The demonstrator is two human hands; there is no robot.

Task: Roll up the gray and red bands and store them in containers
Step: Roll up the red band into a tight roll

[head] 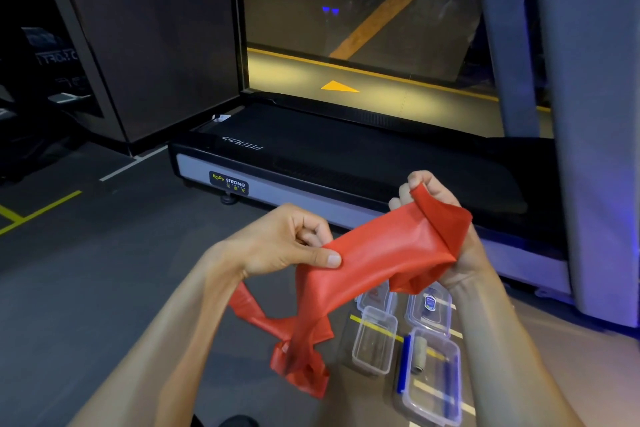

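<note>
A person's two hands hold a wide, thin red rubber exercise band (374,253) in the air. The left hand (287,243) pinches it; the right hand (440,218) grips its bunched end. Its tail hangs toward the floor. A rolled gray band (419,350) already sits in a clear plastic container (434,392); an empty clear plastic container (374,340) waits beside it. The red band looks unrolled: next it needs flattening, then tight rolling.

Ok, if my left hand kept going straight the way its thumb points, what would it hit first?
Probably your right hand. The left hand points rightward along the stretched red band it pinches, and that span ends in the right hand's grip. Depth is hard to judge here.
</note>
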